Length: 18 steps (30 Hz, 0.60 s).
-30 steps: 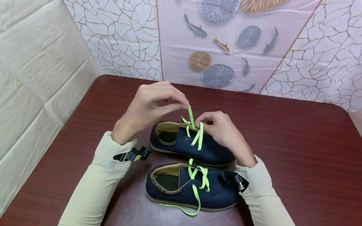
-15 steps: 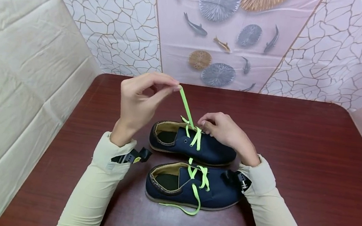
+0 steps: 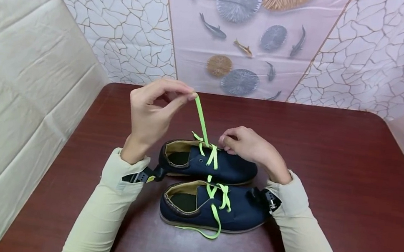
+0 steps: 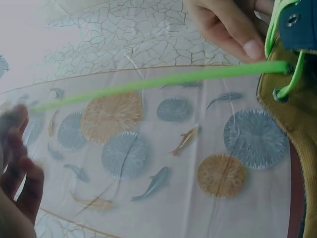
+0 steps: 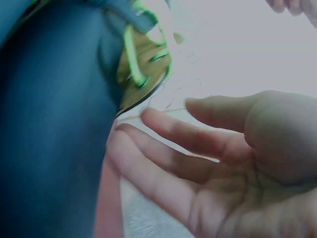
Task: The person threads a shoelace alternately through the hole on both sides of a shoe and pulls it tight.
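Observation:
My left hand (image 3: 152, 115) pinches the end of a neon green shoelace (image 3: 201, 119) between thumb and fingertips, raised above the far navy shoe (image 3: 236, 166). In the left wrist view, the stretched lace (image 4: 163, 82) runs straight to an eyelet in the tan-lined flap (image 4: 277, 109). Beside the lacing on the shoe's far side is my right hand (image 3: 250, 146). The right wrist view shows its fingers loosely bent with nothing between them, their tips right at the shoe's side (image 5: 54, 124). Lower eyelets are laced; one on the near flap has no lace through it.
A matching navy shoe (image 3: 248, 209) stands nearer, toe to the right, under the right wrist. Its loose green lace end (image 3: 207, 235) trails on the brown table (image 3: 348, 194). A patterned cloth (image 3: 245, 34) hangs behind the table.
My left hand has moved up and left, drawing out more lace. The raised loop near my right hand has pulled down against the shoe. The far shoe has slid slightly left; the right hand's fingers have released the lacing.

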Each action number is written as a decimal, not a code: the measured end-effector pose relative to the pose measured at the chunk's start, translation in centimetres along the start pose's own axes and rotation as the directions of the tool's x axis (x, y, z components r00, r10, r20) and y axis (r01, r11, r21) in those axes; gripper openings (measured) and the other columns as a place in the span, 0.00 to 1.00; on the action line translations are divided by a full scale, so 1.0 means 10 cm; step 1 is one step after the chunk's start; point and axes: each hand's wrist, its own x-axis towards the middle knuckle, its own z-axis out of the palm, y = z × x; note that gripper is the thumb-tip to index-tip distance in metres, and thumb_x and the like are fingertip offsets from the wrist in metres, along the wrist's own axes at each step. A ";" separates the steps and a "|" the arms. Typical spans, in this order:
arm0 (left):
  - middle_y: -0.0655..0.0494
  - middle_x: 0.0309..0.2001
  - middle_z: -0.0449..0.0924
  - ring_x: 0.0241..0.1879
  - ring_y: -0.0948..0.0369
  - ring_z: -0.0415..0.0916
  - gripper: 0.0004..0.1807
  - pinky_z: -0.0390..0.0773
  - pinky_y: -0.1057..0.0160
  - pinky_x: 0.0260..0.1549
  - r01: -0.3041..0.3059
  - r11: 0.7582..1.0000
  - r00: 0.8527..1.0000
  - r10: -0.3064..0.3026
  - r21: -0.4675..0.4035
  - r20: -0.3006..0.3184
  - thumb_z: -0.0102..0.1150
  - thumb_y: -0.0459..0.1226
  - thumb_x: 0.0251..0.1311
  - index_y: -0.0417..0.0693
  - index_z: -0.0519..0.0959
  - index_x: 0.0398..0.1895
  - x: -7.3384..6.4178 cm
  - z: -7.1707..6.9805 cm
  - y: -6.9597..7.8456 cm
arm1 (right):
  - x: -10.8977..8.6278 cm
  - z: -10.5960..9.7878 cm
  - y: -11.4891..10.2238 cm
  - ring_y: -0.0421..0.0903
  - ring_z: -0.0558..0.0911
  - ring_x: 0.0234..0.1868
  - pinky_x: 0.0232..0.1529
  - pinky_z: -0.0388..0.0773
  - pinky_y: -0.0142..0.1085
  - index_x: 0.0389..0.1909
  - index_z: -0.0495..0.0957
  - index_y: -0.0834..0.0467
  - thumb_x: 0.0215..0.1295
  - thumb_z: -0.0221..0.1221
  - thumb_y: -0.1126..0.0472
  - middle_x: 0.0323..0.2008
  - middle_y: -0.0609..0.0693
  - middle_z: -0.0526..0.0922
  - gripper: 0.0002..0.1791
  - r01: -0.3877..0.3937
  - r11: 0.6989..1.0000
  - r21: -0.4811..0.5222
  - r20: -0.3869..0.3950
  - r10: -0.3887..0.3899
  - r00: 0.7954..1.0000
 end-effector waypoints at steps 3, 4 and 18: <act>0.45 0.33 0.89 0.26 0.64 0.79 0.10 0.71 0.71 0.24 -0.005 1.000 0.997 0.006 -0.015 0.074 0.75 0.17 0.51 0.36 0.89 0.33 0.00 0.01 0.00 | -0.07 -0.01 -0.10 0.50 0.86 0.39 0.44 0.86 0.39 0.46 0.86 0.65 0.85 0.50 0.57 0.40 0.58 0.87 0.19 0.023 0.999 0.034 -0.080 -0.020 0.997; 0.45 0.34 0.90 0.27 0.63 0.80 0.09 0.72 0.70 0.24 -0.011 1.000 0.996 0.012 -0.013 0.094 0.75 0.18 0.52 0.36 0.90 0.33 0.00 0.00 0.00 | -0.11 -0.01 -0.15 0.49 0.84 0.34 0.39 0.85 0.39 0.42 0.86 0.65 0.85 0.50 0.56 0.35 0.56 0.87 0.21 0.044 0.998 0.055 -0.101 -0.038 0.994; 0.47 0.36 0.90 0.34 0.59 0.85 0.11 0.73 0.69 0.30 -0.061 0.996 0.952 0.079 -0.072 0.295 0.74 0.17 0.51 0.36 0.89 0.35 0.03 -0.08 0.08 | -0.30 0.08 -0.52 0.44 0.67 0.19 0.21 0.66 0.35 0.70 0.75 0.64 0.87 0.32 0.38 0.20 0.52 0.78 0.38 0.202 0.854 0.480 -0.042 -0.207 0.977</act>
